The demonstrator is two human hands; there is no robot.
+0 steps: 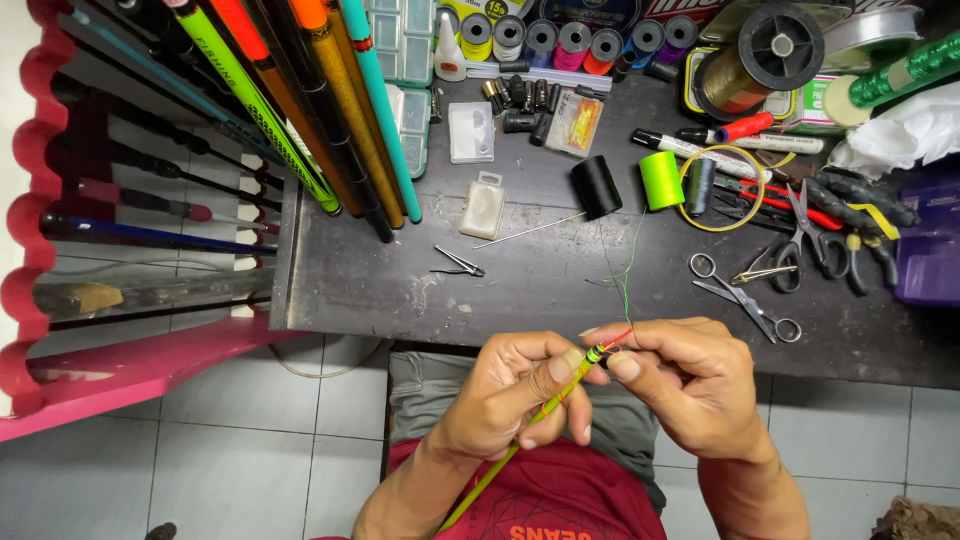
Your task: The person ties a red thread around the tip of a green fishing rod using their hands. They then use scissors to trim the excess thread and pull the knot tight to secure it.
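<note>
My left hand (520,395) grips a thin yellow-green rod (540,412) that slants from lower left up to its tip. At the tip sits a small guide wrapped in green and red thread (600,350). My right hand (690,380) pinches that tip and the thread end between thumb and fingers. A fine green thread (628,270) runs up from the tip to a neon green spool (661,180) on the dark workbench (400,290). A black spool (597,186) stands beside it.
Several coloured fishing rods (330,110) lean at the bench's left, beside a pink rack (60,240) of rods. Scissors (745,295), pliers (850,240), markers (740,140), a needle (530,230), small plastic boxes (483,205) and rows of thread spools (575,40) litter the bench.
</note>
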